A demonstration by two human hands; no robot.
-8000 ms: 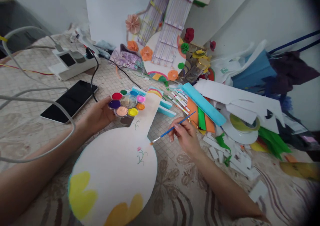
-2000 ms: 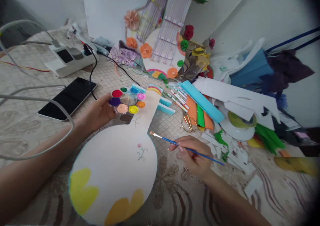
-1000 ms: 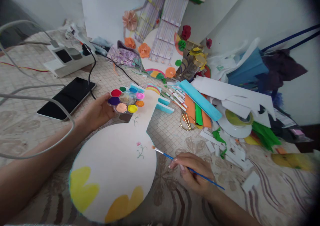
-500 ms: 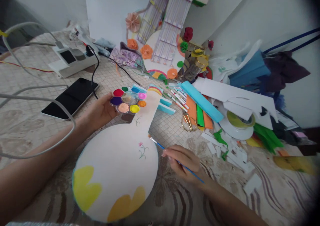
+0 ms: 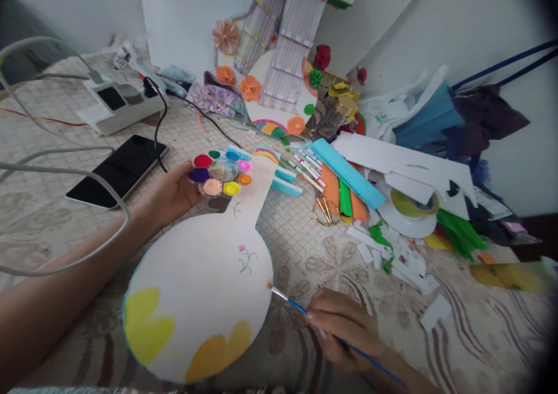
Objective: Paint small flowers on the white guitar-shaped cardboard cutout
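Observation:
My left hand (image 5: 172,193) grips a round paint palette (image 5: 220,173) with several coloured pots, held above the neck of a white guitar-shaped cutout (image 5: 200,283). The cutout lies flat and bears a small drawn flower (image 5: 244,257) and yellow and orange painted patches near its lower edge. My right hand (image 5: 344,330) is closed on a thin blue paintbrush (image 5: 290,301). The brush tip sits just off the cutout's right edge, pointing up and left.
A black phone (image 5: 117,170) and a white power strip (image 5: 120,100) with cables lie at the left. Scissors (image 5: 322,210), coloured paper strips (image 5: 344,190), a tape roll (image 5: 407,205) and paper scraps crowd the right. A decorated cardboard guitar (image 5: 283,68) leans on the wall.
My right hand has drawn the brush back toward me and down along the cutout's right edge. The left hand keeps the palette in the same place.

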